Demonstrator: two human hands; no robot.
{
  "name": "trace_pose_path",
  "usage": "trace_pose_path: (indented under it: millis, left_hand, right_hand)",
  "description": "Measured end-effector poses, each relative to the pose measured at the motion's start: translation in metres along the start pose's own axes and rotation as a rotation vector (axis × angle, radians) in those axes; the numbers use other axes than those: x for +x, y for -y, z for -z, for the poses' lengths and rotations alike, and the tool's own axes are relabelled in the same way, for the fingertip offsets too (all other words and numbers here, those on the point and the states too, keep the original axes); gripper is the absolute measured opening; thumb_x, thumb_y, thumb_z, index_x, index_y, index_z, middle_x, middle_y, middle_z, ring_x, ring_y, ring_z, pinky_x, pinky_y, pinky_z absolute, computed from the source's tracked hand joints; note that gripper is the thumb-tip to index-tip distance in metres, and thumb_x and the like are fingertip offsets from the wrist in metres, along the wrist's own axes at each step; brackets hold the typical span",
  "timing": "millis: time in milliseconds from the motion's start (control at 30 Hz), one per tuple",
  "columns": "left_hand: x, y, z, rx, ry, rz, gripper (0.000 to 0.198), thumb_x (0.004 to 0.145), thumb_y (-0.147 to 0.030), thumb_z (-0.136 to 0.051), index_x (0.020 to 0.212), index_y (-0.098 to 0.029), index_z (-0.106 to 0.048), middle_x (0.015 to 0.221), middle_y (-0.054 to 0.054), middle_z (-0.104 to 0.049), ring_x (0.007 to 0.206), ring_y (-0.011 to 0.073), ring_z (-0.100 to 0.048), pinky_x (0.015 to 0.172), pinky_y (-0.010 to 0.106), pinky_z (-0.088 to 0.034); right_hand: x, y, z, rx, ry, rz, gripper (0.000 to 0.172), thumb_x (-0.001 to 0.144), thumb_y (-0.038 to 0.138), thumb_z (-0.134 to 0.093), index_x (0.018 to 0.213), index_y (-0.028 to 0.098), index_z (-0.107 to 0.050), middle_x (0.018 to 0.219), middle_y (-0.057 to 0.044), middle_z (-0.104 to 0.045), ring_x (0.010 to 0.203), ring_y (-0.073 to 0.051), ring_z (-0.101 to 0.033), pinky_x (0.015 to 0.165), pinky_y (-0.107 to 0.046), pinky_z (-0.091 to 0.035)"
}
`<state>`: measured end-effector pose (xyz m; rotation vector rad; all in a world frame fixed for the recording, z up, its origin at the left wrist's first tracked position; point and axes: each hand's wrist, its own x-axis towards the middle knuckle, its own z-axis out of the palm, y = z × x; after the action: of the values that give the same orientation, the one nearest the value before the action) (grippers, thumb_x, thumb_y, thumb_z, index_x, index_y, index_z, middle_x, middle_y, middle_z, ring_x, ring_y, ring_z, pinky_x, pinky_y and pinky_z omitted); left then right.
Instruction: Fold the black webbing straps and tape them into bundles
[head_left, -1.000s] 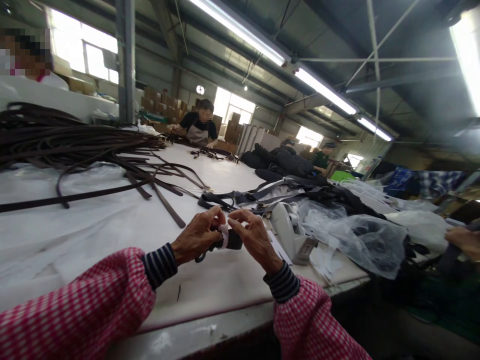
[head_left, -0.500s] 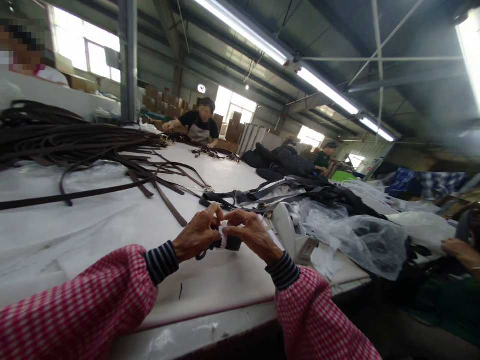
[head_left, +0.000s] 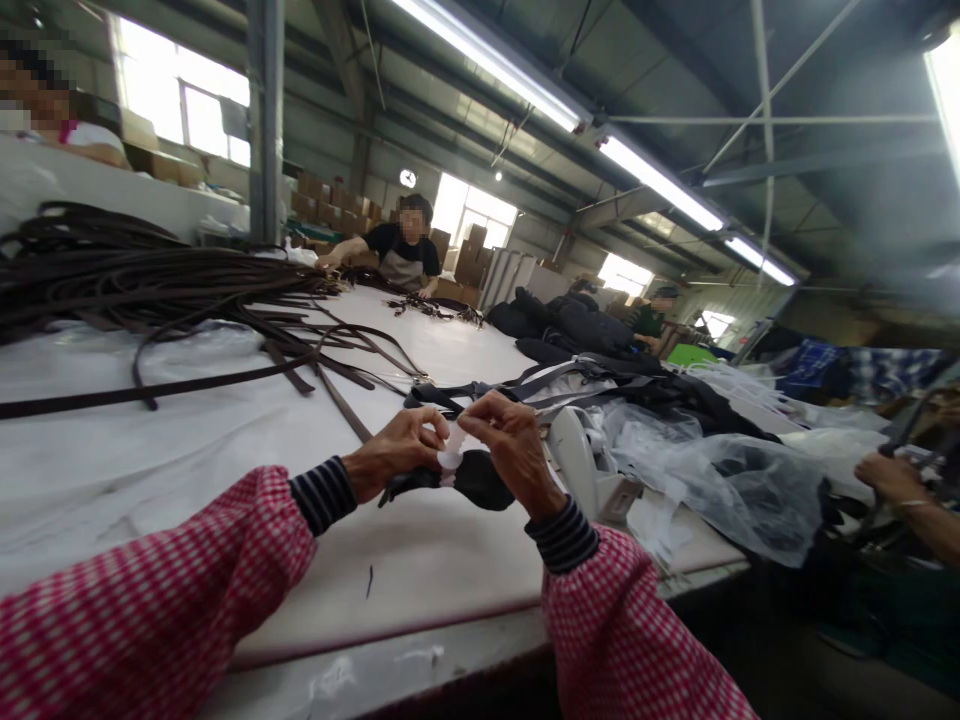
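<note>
Over the near part of the table, a dark bundle [head_left: 486, 482] that looks like folded black strap is held between my hands. A white strip [head_left: 451, 460] goes around its middle and sticks up above it. My left hand [head_left: 399, 452] is closed on the bundle's left part, its thumb and forefinger beside the strip. With thumb and forefinger pinched, my right hand [head_left: 511, 448] grips the strip's upper end. The bundle's right end hangs free below my right hand. Whether the strip is paper or plastic cannot be made out.
Long dark brown straps [head_left: 187, 275] are heaped at the left. Black straps [head_left: 600, 375] lie beyond my hands. A whitish dispenser-like device [head_left: 585, 465] and clear plastic bags [head_left: 720, 480] are to the right. A co-worker [head_left: 405, 245] leans over the far side; another person's hand [head_left: 892, 478] shows at right.
My right hand has risen slightly and pulled the white strip's end upward. More of the strip and of the dark bundle's right end now shows. My left hand has hardly moved.
</note>
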<state>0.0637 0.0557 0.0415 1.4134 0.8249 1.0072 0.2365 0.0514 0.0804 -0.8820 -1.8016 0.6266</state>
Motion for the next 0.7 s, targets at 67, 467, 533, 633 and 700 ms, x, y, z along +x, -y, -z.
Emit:
trace_pose_path:
  millis: [67,467,533,633,700]
  left_hand:
    - [0.0,0.001,-0.001,0.018,0.007,0.015,0.037,0.056,-0.018,-0.077,0.082,-0.018,-0.05,0.063,-0.001,-0.067,0.057,0.0156,-0.062,0.055,0.024,-0.045]
    - [0.005,-0.002,0.013,0.206,0.131,0.033,0.018,0.066,-0.027,-0.071,0.076,-0.014,-0.063,0.07,-0.001,-0.061,0.065,0.0135,-0.054,0.059,0.024,-0.038]
    - [0.003,-0.003,0.012,0.192,0.145,0.017,0.018,0.066,-0.026,-0.07,0.079,-0.015,-0.063,0.073,-0.001,-0.06,0.067,0.0143,-0.054,0.061,0.025,-0.039]
    - [0.0,-0.002,0.005,0.36,0.083,-0.104,0.023,0.064,-0.018,-0.066,0.086,-0.017,-0.06,0.077,-0.001,-0.059,0.07,0.0154,-0.053,0.061,0.026,-0.039]
    - [-0.003,0.0,0.0,0.499,0.034,-0.178,0.027,0.065,-0.015,-0.062,0.092,-0.018,-0.058,0.077,-0.002,-0.059,0.07,0.0157,-0.052,0.061,0.026,-0.039]
  right_hand:
    - [0.0,-0.008,0.003,0.083,0.133,-0.112,0.013,0.078,0.029,-0.073,0.072,0.017,-0.07,0.069,0.002,-0.061,0.067,-0.013,-0.052,0.066,-0.027,-0.041]
    - [-0.021,-0.029,-0.006,0.054,0.013,-0.082,0.019,0.08,0.027,-0.071,0.064,0.018,-0.065,0.065,0.003,-0.058,0.064,-0.013,-0.05,0.064,-0.026,-0.039]
    - [-0.021,-0.033,-0.005,0.026,-0.003,-0.066,0.019,0.081,0.027,-0.071,0.065,0.018,-0.065,0.065,0.003,-0.058,0.064,-0.012,-0.05,0.064,-0.026,-0.039]
    - [-0.021,-0.042,-0.004,0.18,0.039,-0.18,0.022,0.081,0.031,-0.071,0.065,0.017,-0.064,0.063,0.003,-0.06,0.061,-0.012,-0.051,0.061,-0.025,-0.041]
    - [-0.021,-0.05,-0.004,0.285,0.062,-0.282,0.025,0.079,0.035,-0.073,0.064,0.017,-0.063,0.062,0.002,-0.061,0.059,-0.012,-0.052,0.061,-0.025,-0.042]
